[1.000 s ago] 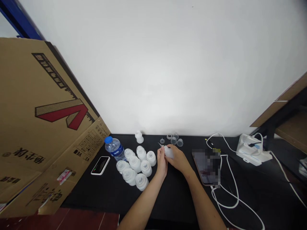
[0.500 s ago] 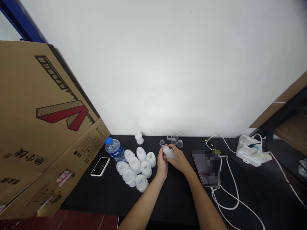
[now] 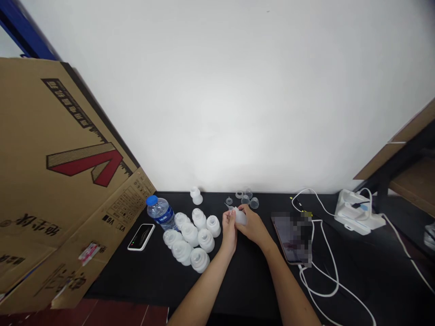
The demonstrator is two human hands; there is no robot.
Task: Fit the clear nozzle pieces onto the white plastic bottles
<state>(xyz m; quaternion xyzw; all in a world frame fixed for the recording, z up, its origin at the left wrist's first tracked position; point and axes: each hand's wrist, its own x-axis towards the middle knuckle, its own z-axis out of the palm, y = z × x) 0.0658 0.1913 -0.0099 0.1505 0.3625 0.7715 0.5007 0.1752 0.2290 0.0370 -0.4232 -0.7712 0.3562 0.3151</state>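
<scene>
Over the black table, my right hand (image 3: pixel 252 224) wraps the body of a small white plastic bottle (image 3: pixel 241 217), tilted with its top to the left. My left hand (image 3: pixel 229 229) is closed at the bottle's top end, where a thin pointed clear piece (image 3: pixel 228 206) sticks out; its exact grip is partly hidden. Just beyond lie several small clear caps (image 3: pixel 254 203), a clear ring (image 3: pixel 239 194) and a small disc with a central tip (image 3: pixel 229 200). Left of my hands stand several similar white bottles (image 3: pixel 189 233) in a close group. One white bottle (image 3: pixel 196 195) stands apart near the wall.
A water bottle with a blue cap (image 3: pixel 159 211) and a white phone-like device (image 3: pixel 141 237) are at left, beside a large cardboard box (image 3: pixel 81 181). On the right lie a phone (image 3: pixel 287 237), white cables (image 3: pixel 331 271) and a white power strip (image 3: pixel 356 213). A white wall (image 3: pixel 217 113) backs the table.
My left fingers have shifted slightly over the bottle's top, covering more of it. The bottle stays in both hands. The whole view has moved a little.
</scene>
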